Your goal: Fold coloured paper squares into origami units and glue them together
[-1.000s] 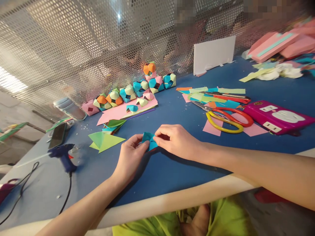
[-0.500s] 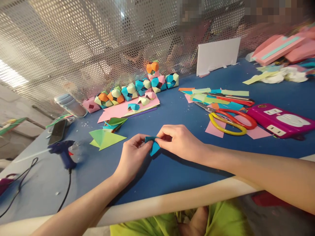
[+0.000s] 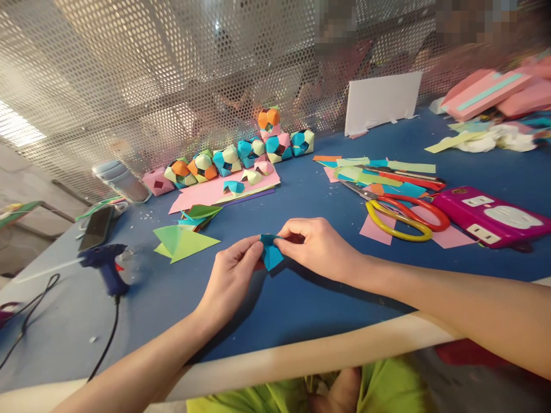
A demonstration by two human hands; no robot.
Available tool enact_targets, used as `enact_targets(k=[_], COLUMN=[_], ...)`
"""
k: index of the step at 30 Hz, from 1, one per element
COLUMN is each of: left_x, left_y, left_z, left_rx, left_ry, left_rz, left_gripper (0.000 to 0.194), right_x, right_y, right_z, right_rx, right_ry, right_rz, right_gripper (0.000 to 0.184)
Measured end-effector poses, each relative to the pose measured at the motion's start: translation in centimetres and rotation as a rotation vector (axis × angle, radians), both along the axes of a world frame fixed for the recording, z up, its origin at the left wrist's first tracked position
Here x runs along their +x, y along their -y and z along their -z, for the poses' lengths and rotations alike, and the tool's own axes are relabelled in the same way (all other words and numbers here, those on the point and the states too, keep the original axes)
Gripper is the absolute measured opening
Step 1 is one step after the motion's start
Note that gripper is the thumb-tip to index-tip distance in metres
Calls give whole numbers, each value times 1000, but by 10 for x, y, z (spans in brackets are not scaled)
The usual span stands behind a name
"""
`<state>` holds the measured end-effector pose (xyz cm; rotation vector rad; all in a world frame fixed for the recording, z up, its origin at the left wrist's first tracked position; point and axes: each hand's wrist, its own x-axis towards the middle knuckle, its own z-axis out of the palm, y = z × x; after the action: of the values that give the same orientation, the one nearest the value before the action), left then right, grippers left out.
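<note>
A small folded piece of blue paper [image 3: 271,254] is pinched between both my hands just above the blue table [image 3: 301,298]. My left hand [image 3: 230,278] grips its left side with thumb and fingers closed. My right hand [image 3: 316,248] pinches its upper right edge, fingers curled. A trace of red shows under the blue piece. Green folded paper triangles [image 3: 183,241] lie to the left of my hands.
A row of coloured paper balls [image 3: 235,158] stands against the perforated metal screen [image 3: 172,74]. Scissors with red and yellow handles [image 3: 398,212], paper scraps, a magenta power strip [image 3: 491,215], a blue glue gun [image 3: 105,264], a phone [image 3: 97,226] and a white card [image 3: 383,102] lie around.
The blue paper has been turned and refolded between my fingers, its point now hanging downward. Both hands stayed in about the same spot.
</note>
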<state>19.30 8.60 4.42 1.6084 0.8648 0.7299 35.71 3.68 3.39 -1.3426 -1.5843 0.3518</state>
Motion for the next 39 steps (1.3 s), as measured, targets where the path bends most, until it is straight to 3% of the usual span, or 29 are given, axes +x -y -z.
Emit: enact_targets(k=[9, 20, 24, 32, 39], left_x=[-2, 2, 0, -2, -2], left_y=[-5, -2, -1, -3, -4], left_z=[3, -1, 0, 2, 1], left_rx=[200, 80, 12, 161, 186], left_ry=[-132, -30, 18, -47, -76], left_rz=[-74, -64, -30, -82, -85], left_gripper=[26, 20, 26, 25, 23], right_x=[-1, 0, 1, -2, -1], right_y=[-2, 0, 0, 1, 0], right_z=[4, 5, 5, 5, 5], right_rx=[79, 192, 204, 176, 158], right_ry=[7, -8, -21, 20, 17], right_rz=[-37, -78, -65, -83, -99], right_gripper=[10, 18, 17, 17, 17])
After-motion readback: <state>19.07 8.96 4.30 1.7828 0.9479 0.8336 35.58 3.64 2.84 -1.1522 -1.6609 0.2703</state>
